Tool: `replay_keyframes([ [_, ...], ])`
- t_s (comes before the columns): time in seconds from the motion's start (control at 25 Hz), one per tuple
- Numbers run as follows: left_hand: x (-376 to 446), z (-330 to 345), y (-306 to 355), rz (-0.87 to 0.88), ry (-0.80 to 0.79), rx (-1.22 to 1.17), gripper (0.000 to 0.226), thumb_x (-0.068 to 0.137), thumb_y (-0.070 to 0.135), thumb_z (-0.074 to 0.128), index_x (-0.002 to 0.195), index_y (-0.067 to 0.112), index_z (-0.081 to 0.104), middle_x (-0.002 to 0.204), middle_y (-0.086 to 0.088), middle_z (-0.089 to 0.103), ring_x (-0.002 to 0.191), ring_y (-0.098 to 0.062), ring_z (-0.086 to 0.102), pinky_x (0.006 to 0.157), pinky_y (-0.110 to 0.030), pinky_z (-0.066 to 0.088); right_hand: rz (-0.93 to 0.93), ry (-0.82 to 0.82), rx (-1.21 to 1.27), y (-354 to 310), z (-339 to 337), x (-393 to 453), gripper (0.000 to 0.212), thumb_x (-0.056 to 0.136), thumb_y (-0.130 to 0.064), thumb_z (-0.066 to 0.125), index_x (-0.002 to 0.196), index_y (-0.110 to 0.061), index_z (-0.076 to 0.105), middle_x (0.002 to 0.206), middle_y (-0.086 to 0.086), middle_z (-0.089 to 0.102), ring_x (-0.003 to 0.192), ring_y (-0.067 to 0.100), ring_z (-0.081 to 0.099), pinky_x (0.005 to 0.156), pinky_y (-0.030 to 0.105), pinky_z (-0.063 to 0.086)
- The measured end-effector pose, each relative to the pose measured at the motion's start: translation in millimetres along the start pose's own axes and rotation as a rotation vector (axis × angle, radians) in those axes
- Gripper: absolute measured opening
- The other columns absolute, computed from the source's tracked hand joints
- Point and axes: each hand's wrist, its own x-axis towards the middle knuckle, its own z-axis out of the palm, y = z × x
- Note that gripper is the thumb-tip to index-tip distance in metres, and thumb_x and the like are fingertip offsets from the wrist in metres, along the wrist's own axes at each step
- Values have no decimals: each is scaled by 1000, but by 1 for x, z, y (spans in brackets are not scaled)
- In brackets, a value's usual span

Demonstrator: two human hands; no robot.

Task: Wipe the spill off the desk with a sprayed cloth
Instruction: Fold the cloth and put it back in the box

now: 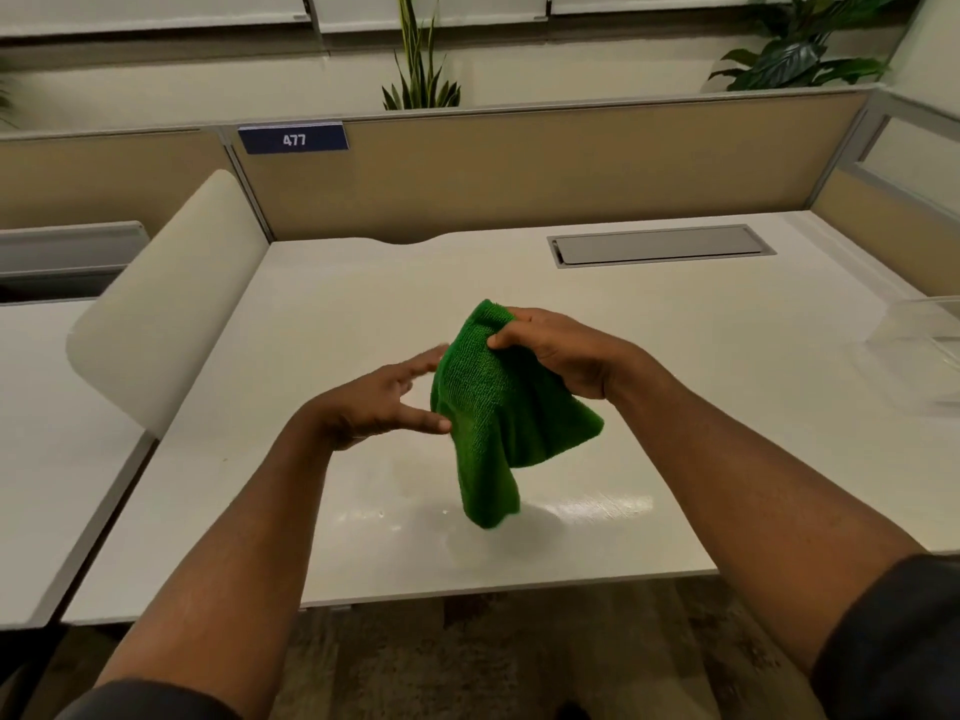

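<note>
While the right hand (561, 356) pinches the green cloth (498, 423) aloft, the left hand (379, 407) is spread wide, fingertips just touching it. Wet streaks (597, 506) at 6 o'clock on the desk (675, 356) suggest wiping remains unfinished.

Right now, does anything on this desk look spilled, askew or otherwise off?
Yes: a streaky wet sheen lies on the desk near its front edge, beneath the green cloth hanging from the right hand. Nothing else stands out.

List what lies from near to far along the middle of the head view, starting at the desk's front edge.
Wet streaks on the desk → hanging green cloth, pinched by the right hand → number plate 477 on the partition → plant.
</note>
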Motion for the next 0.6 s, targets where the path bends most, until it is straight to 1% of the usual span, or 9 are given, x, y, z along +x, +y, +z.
replay_keyframes([
  [0.04,-1,0,2,-13,-36,-5,70,72,30,84,134,42,53,148,12,48,138,-8,41,110,-37,35,-5,-2,-7,-2,0,3,20,93,-14,51,95,-20,69,86,-4,76,80,11,72,67,23,57],
  [0.08,-3,0,2,-22,-62,-55,58,76,23,82,128,32,61,138,4,59,129,-15,53,102,-37,46,-13,1,-5,-3,0,6,20,92,-14,51,95,-21,69,87,-3,76,81,13,72,68,24,57],
  [0.12,-6,1,2,-20,-88,-121,50,79,18,79,125,24,63,131,-3,64,122,-21,60,94,-35,52,-22,5,7,-2,0,8,19,92,-14,52,95,-21,69,88,-3,76,83,14,71,70,26,56],
  [0.2,-11,3,-3,-14,-116,-218,49,82,12,75,128,18,60,131,-9,64,121,-25,60,93,-30,52,-32,5,43,1,-1,12,20,92,-13,52,97,-20,69,90,-2,76,85,15,71,73,28,56],
  [0.28,-15,4,-7,-53,-104,-191,45,80,16,77,124,15,64,127,-10,67,119,-25,62,96,-32,50,-36,3,55,4,-1,15,20,94,-11,51,99,-18,69,90,-1,76,85,14,72,74,27,57],
  [0.36,-18,2,-11,-117,13,-47,36,75,25,82,108,14,73,112,-9,74,110,-24,67,97,-39,52,-49,43,42,5,-2,17,20,95,-10,49,103,-15,67,96,3,74,90,17,70,82,32,57],
  [0.44,-20,-4,-14,-143,204,47,32,72,33,82,95,13,77,97,-9,77,98,-24,71,92,-43,54,-73,134,-8,5,-8,18,21,96,-11,48,108,-13,65,107,11,71,100,24,68,92,39,54],
  [0.52,-22,-9,-9,-94,322,-21,30,70,37,81,90,15,78,91,-9,78,88,-19,73,81,-37,54,-75,236,-38,6,-17,16,21,97,-12,48,110,-14,64,113,13,69,106,28,65,95,42,52],
  [0.6,-21,-12,4,-35,389,-101,24,71,35,79,88,19,79,90,-8,78,87,-19,73,79,-31,53,-83,299,7,7,-26,13,22,97,-12,48,112,-15,63,113,12,69,106,27,65,94,41,53],
])
